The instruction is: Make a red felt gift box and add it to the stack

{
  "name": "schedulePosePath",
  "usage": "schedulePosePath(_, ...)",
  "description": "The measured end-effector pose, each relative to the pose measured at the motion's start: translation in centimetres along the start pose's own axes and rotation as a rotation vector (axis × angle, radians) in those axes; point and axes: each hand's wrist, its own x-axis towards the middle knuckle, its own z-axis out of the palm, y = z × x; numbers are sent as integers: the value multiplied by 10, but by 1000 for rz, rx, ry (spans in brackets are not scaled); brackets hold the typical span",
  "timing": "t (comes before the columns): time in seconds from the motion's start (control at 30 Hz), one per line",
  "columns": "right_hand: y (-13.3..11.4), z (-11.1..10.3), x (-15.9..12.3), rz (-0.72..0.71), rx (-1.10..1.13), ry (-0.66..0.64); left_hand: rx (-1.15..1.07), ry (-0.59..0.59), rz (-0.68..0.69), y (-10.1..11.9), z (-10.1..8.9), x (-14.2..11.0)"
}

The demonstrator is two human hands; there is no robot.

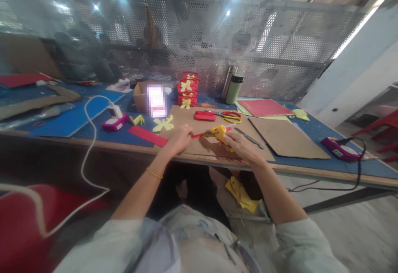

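Along the near edge of a blue table [317, 130], head view: left hand [179, 139], fingers pinching a red strip [195, 136]; right hand [241, 142], fingers wrapped round a yellow glue gun [217, 131] above cardboard [183, 117], nose toward the strip. Best, probably: hold the strip steady, fingertips off the nose. Beyond: scissors [224, 114], two flasks [234, 90], a perforated screen [189, 24].

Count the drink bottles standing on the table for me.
2. The silver bottle stands at the back, near the perforated screen; the green bottle is in front of it, slightly right, partly covering it. Any behind them would be hidden.
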Motion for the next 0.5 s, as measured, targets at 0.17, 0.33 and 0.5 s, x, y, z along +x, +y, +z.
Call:
schedulePosePath(0.17,-1,1,-1,-6,2,-13,118,0,52,3,1,-8)
schedulePosePath(0.33,2,-4,-8,10,25,66,209,-27,68,5,3,-10)
schedulePosePath(0.5,20,-33,-19,37,54,291,156,1,126,1,6,-5)
